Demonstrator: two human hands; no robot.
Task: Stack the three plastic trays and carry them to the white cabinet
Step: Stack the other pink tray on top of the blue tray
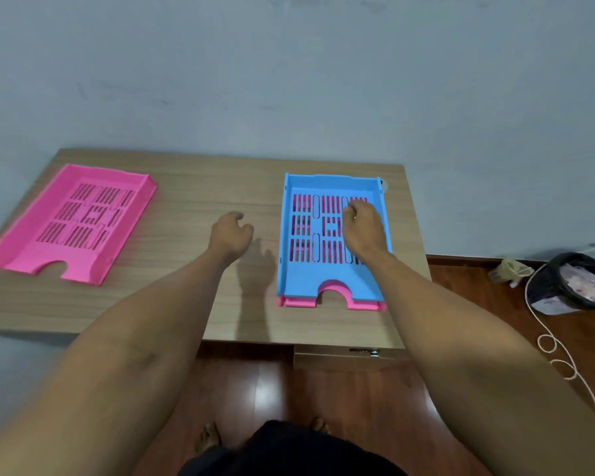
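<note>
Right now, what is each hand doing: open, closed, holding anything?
Left hand: loosely curled above the desk, holding nothing.
Right hand: fingers bent, over the blue tray; grip cannot be told.

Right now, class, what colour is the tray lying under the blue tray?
Pink: the lower tray peeks out beneath the blue tray, seen in the head view.

Wooden desk (200, 187), two pink trays (73, 223)

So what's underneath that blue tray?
A pink tray lies under the blue tray: its front edge sticks out below and pink shows through the slots. The rest of it is covered, partly by the right hand over the blue tray.
</note>
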